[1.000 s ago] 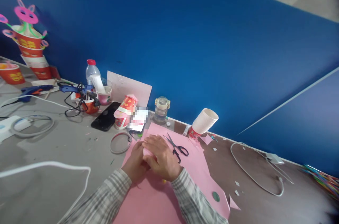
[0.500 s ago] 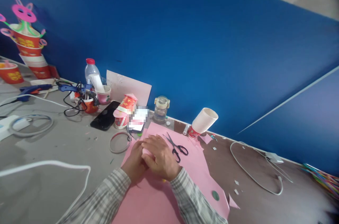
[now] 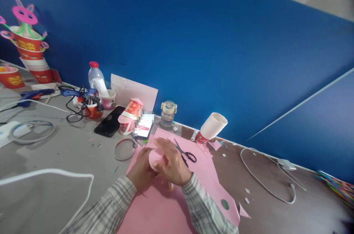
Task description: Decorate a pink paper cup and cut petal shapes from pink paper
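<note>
My left hand (image 3: 142,169) is wrapped round a piece with a round, pink paper-like top (image 3: 156,157); its lower part is hidden by my fingers. Fingers extended, my right hand (image 3: 175,164) is tilted over the right side of that pink top, and I cannot tell how firmly it touches. Both hands are above a large pink paper sheet (image 3: 208,186). Just beyond the right hand lie black-handled scissors (image 3: 190,156), partly covered by it. A small white stick with a yellow end (image 3: 171,187) shows below my right palm.
Behind the hands stand a decorated red cup figure (image 3: 131,112), a lidded glass jar (image 3: 167,114) and a leaning stack of white cups (image 3: 212,127). A tape ring (image 3: 115,149), a black phone (image 3: 110,121) and a white cable (image 3: 55,171) lie left. Paper scraps (image 3: 243,210) lie right.
My right hand has lifted and tilted away from the pink top, uncovering more of its round face. My left hand stays nearly in place.
</note>
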`<action>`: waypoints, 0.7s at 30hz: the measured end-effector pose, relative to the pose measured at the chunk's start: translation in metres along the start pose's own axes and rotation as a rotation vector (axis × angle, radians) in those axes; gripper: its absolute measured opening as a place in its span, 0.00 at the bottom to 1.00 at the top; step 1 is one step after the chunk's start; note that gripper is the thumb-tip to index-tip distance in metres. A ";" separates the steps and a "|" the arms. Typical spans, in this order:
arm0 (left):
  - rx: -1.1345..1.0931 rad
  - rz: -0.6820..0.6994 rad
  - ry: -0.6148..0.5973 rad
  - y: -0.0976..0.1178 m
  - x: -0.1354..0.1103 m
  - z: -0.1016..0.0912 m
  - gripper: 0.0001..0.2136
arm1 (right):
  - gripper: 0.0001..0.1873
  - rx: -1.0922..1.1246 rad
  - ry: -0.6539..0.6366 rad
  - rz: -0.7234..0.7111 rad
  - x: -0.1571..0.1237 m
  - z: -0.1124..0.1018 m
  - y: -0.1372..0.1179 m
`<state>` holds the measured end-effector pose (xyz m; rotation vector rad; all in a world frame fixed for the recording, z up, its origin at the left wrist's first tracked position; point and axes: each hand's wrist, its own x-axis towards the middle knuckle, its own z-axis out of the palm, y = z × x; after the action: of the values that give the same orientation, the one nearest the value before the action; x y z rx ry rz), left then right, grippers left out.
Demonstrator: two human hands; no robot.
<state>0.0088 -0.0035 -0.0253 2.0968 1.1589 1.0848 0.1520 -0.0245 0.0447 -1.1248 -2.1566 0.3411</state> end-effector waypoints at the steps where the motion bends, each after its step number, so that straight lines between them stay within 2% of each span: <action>1: -0.006 -0.027 0.001 0.001 0.000 0.000 0.20 | 0.26 0.037 0.028 0.014 0.000 -0.004 0.002; 4: -0.077 -0.106 0.026 0.004 -0.001 -0.001 0.22 | 0.22 0.101 0.080 0.025 0.000 -0.010 0.008; 7: -0.120 -0.140 0.028 0.004 -0.001 0.000 0.23 | 0.19 0.114 0.054 0.014 0.000 -0.005 0.012; 12: -0.106 -0.083 -0.009 0.003 0.001 -0.001 0.22 | 0.19 0.044 -0.058 0.024 0.001 0.007 0.011; 15: -0.111 -0.038 -0.023 0.002 0.002 -0.002 0.23 | 0.21 0.017 -0.083 0.041 0.001 0.011 0.006; 18: -0.126 -0.037 -0.007 0.002 0.002 -0.001 0.23 | 0.20 0.035 -0.069 0.045 0.001 0.011 0.004; 21: -0.135 -0.090 0.034 0.002 0.000 0.000 0.23 | 0.22 0.104 0.012 0.075 0.000 0.008 0.010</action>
<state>0.0100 -0.0046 -0.0238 1.9117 1.1511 1.1281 0.1531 -0.0178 0.0341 -1.1475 -2.0650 0.4742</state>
